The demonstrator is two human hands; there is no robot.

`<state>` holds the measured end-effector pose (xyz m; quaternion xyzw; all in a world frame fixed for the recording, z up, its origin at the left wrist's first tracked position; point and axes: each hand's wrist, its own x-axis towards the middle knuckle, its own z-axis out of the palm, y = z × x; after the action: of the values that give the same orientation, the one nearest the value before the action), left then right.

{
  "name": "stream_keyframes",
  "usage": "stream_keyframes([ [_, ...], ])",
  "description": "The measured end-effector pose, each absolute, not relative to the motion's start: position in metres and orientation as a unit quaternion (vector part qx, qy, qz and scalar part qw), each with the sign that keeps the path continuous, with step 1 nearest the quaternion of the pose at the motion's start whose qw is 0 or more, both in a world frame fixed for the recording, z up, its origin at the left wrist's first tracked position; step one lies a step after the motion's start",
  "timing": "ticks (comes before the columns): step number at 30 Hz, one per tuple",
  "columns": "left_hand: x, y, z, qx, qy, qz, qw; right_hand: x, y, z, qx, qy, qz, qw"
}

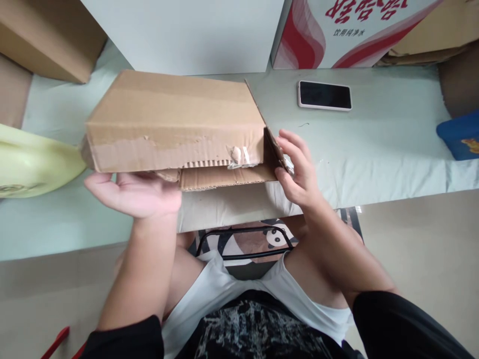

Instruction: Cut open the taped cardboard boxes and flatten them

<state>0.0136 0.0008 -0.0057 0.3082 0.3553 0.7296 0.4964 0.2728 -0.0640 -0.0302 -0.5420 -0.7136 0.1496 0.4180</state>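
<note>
A worn brown cardboard box lies at the near edge of a pale table, with torn tape along its front. My left hand is under the box's front left edge, palm up, fingers hidden beneath it. My right hand grips the box's right end flap, fingers curled round the flap's edge.
A phone lies face up at the back right of the table. A red and white carton and brown boxes stand behind. A yellow-green bag is at the left, a blue object at the right edge.
</note>
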Motion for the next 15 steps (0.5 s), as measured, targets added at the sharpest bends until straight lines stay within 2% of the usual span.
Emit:
stream_keyframes([
  [4,0.007,0.001,-0.006,0.333,0.371,0.686,0.53,0.273,-0.063,-0.034,-0.512,-0.745,0.2,0.379],
  [9,0.004,0.005,-0.007,0.393,0.384,0.7,0.456,0.27,-0.061,-0.036,-0.439,-0.811,0.224,0.314],
  [15,-0.001,0.01,-0.001,0.407,0.41,0.705,0.413,0.264,-0.062,-0.038,-0.464,-0.827,0.25,0.198],
])
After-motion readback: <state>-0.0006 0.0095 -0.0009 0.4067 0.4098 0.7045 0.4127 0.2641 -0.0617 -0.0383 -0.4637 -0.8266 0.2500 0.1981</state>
